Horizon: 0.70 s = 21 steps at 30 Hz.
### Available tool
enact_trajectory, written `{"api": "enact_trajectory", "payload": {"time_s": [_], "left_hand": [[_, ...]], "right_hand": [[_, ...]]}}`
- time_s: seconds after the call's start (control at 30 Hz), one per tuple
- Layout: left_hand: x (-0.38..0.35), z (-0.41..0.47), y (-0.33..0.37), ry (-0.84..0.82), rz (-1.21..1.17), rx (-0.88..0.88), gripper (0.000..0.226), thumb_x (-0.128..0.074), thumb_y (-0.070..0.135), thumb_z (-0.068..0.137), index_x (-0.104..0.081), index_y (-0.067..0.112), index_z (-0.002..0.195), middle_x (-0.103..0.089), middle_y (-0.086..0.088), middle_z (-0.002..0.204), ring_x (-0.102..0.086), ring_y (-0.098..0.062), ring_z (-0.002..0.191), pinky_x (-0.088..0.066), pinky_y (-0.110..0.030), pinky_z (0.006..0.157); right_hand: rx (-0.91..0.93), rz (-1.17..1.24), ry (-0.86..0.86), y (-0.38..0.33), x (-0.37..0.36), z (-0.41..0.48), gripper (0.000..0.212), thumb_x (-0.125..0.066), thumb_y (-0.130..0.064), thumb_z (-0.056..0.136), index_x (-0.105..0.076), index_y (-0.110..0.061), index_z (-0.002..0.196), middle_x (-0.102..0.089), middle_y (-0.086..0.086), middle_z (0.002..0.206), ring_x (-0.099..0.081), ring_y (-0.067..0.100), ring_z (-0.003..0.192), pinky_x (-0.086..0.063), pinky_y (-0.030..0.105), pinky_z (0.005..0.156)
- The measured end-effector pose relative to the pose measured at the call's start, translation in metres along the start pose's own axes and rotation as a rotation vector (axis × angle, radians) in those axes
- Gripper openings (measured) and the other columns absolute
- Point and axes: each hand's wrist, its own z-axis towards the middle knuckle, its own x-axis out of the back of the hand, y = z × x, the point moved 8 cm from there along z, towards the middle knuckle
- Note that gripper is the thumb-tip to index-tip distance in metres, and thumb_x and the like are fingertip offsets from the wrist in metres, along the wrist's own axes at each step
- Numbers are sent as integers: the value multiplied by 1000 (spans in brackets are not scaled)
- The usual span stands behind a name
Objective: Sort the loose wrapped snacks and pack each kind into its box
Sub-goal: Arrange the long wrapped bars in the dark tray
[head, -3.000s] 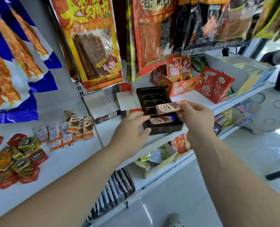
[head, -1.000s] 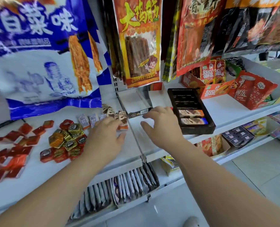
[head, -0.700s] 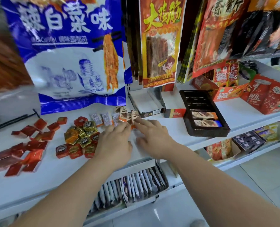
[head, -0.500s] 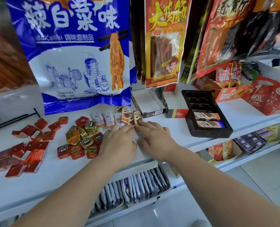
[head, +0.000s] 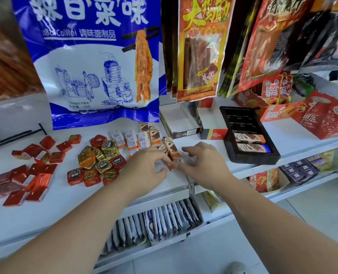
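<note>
Both hands (head: 144, 167) (head: 203, 165) pinch one orange bar (head: 173, 165) — lying crosswise, ends left-right.

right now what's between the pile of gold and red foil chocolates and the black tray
In the head view, the loose wrapped wafer bars, both hands, and an open empty white box lie between the foil chocolates and the black tray.

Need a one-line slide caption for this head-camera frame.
Left hand and right hand pinch an orange-ended wrapped chocolate bar on the white shelf; black plastic tray holds two.
</note>
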Motion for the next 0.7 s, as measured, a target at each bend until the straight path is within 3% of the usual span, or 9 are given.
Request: {"api": "enact_trajectory", "payload": {"time_s": [0.07,0.13,0.27,0.37,0.43,0.57,0.7], "left_hand": [[-5,2,-5,-4,142,-26,28,-68,18,83,-72,25,110,-61,13,111,-52,-11,104,-46,-34,91],[-11,2,-9,-20,223,0,34,-65,23,85,-69,23,119,-55,8,124,-47,-18,113,-43,-36,94],[-10,1,4,74,225,-91,16,-74,23,79,-76,19,94,-61,4,106,-49,-22,100,-47,-39,83],[-12,1,8,92,179,-137,10,-82,24,74,-77,20,82,-62,3,92,-50,-22,91,-47,-37,77],[-12,1,10,87,170,-145,12,-84,29,73,-78,23,81,-62,5,89,-47,-20,89,-44,-33,76],[-13,1,9,85,151,-168,13,-86,33,70,-78,26,77,-62,11,89,-46,-15,89,-39,-29,76],[-11,-2,2,118,79,-102,24,-88,29,66,-65,27,64,-61,10,84,-51,-15,87,-38,-28,74]], "right_hand": [[61,-29,51,-8,-2,-1,54,-63,-64,78,-65,-36,124,-58,-4,99,-53,22,99,-46,35,86],[92,-52,83,-12,-4,1,42,-61,-61,78,-71,-40,113,-59,-4,96,-55,26,91,-47,39,83],[102,-34,53,-9,-7,5,42,-57,-63,73,-76,-30,90,-65,-6,94,-58,21,92,-46,37,83],[94,54,-2,-6,-10,5,25,-75,-43,74,-73,-19,80,-67,-4,86,-57,20,89,-47,34,78],[88,112,-20,-7,-9,4,16,-76,-34,72,-71,-19,77,-67,-5,81,-58,20,86,-49,34,74],[43,236,-67,-9,-11,0,16,-74,-25,70,-65,-24,83,-68,-7,79,-62,13,81,-52,31,70],[54,368,-167,-11,-11,-5,17,-78,-20,75,-71,-21,90,-72,-7,84,-66,4,77,-48,15,67]]}}
